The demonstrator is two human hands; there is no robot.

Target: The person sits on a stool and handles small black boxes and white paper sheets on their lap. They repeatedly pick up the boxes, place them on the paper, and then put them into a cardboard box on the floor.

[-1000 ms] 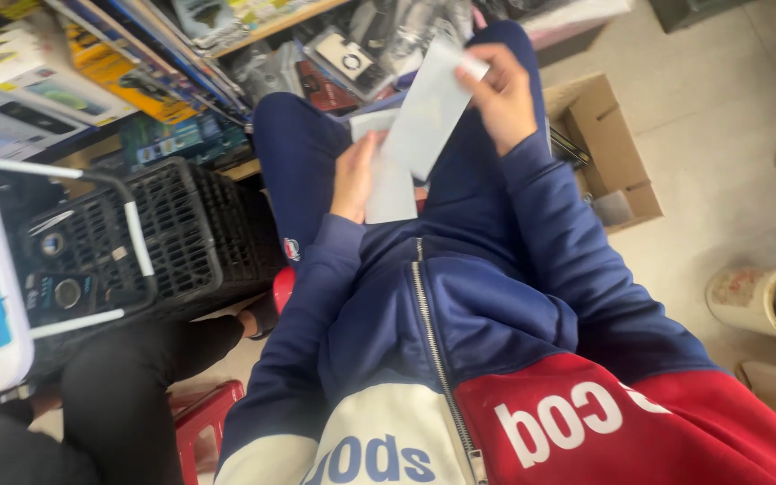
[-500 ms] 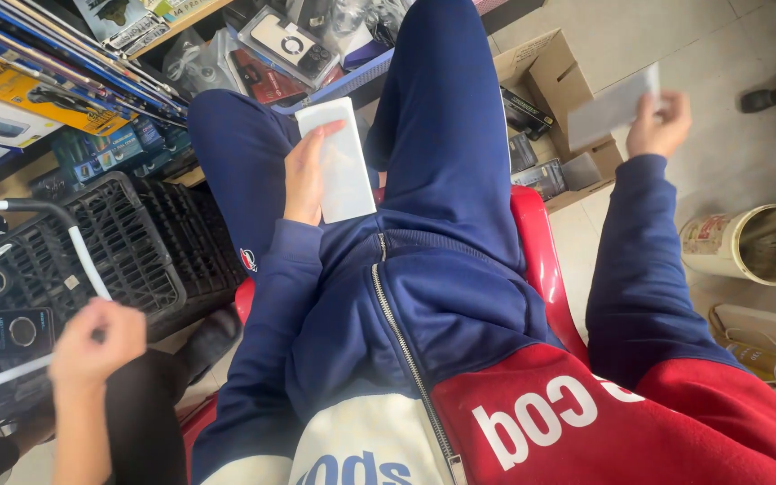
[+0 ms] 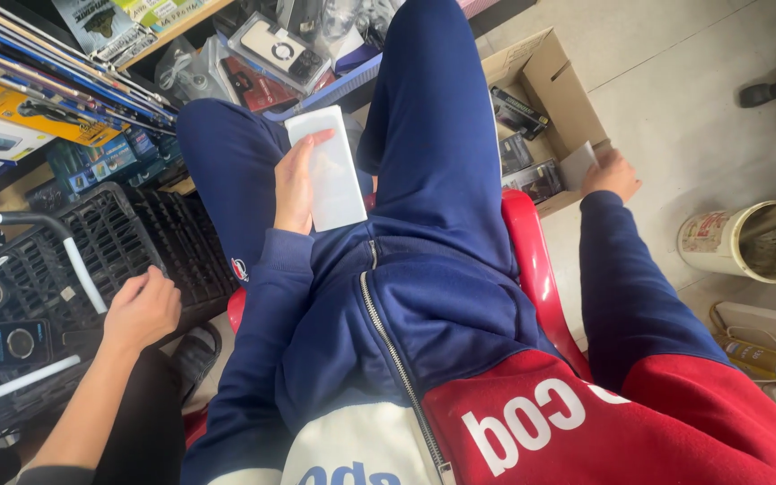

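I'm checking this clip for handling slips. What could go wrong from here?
1. The left hand holds the white flat pack by one edge above the lap; it could slide off onto the floor.
2. The right hand holds a small grey piece out over the open cardboard box; if released, it may get lost among the packages inside.
3. Another person's hand rests near the black crate, close enough to be bumped.
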